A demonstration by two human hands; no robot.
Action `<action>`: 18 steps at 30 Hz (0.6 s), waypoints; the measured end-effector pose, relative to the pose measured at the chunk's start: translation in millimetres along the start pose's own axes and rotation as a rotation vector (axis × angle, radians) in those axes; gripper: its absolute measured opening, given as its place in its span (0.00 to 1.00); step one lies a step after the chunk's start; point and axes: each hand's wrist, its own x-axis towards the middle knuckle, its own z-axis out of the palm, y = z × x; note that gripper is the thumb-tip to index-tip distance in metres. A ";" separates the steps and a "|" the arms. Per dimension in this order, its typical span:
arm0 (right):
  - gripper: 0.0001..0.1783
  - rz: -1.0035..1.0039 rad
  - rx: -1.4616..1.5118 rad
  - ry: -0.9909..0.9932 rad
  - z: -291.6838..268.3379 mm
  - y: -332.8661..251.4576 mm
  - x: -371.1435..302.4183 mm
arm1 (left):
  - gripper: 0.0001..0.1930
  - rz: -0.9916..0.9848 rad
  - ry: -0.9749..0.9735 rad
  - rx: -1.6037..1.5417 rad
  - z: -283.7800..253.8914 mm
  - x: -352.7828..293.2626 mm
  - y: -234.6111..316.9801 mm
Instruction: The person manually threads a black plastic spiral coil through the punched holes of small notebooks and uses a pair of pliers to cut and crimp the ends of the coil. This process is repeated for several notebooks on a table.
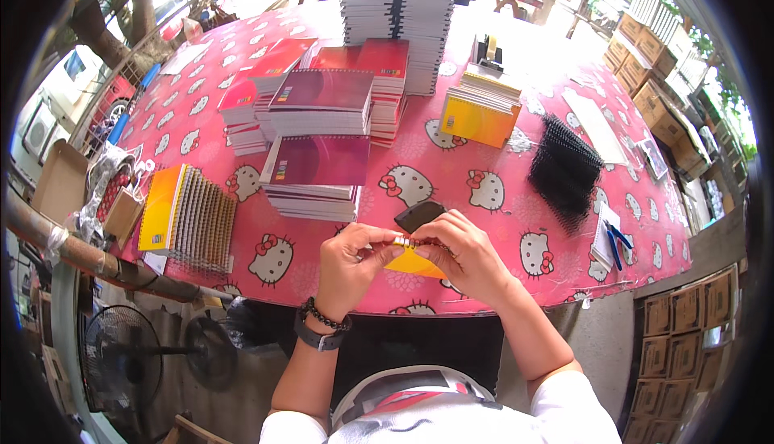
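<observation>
Close to the table's near edge, my left hand (353,260) and my right hand (471,255) both pinch the binding edge of a small yellow notebook (416,264). Dark wire loops show along that edge between my fingertips. Most of the notebook's cover lies behind and below my hands. Just beyond them rests a dark, flat rectangular object (419,216), whose kind I cannot make out. To the left stands a row of yellow spiral notebooks (187,217). On the right lies a heap of black binding coils (563,172).
Purple notebooks (317,162) and red notebooks (382,59) are piled mid-table. Behind them rise tall white stacks (427,25). More yellow notebooks (481,114) sit at right, near a tape dispenser (488,54). Blue-handled pliers (617,244) lie by the right edge. A fan (123,355) stands below left.
</observation>
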 end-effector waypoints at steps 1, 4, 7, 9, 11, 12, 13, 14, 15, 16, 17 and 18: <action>0.11 0.038 0.054 0.018 2.8 -5.5 1.4 | 0.09 0.002 0.008 -0.042 -1.2 -1.0 -1.3; 0.15 0.073 0.129 0.016 6.9 -6.9 3.1 | 0.08 0.007 0.009 -0.070 -1.3 -2.1 7.3; 0.15 0.054 0.098 0.004 5.5 -3.5 2.0 | 0.07 0.007 0.012 -0.094 -0.7 -2.6 10.7; 0.15 0.038 0.085 -0.006 4.4 -2.0 1.9 | 0.07 -0.022 0.003 -0.116 -1.9 -3.1 12.8; 0.15 0.015 0.095 0.034 10.6 1.9 -0.6 | 0.06 -0.047 0.016 -0.066 -0.6 -4.4 12.5; 0.15 -0.002 0.089 0.060 10.8 1.6 -0.5 | 0.06 -0.046 0.020 -0.046 1.2 -2.3 13.6; 0.15 0.013 0.085 0.060 6.3 -4.8 2.7 | 0.05 -0.024 0.022 -0.029 2.7 -0.6 14.4; 0.14 -0.015 0.054 0.078 6.6 -4.9 0.8 | 0.05 -0.003 0.022 -0.012 4.6 -3.6 13.4; 0.14 0.021 0.112 0.091 9.5 -8.7 1.7 | 0.06 0.070 0.027 0.038 0.9 -4.9 13.9; 0.13 0.064 0.171 0.103 13.2 -11.4 0.5 | 0.06 0.048 0.043 -0.011 -0.9 -7.9 14.7; 0.13 0.031 0.149 0.101 12.7 -13.8 3.7 | 0.06 0.033 0.051 0.006 -3.4 -8.8 19.4; 0.12 0.024 0.131 0.097 13.6 -13.4 -0.5 | 0.06 -0.004 0.046 0.018 -2.8 -12.2 23.4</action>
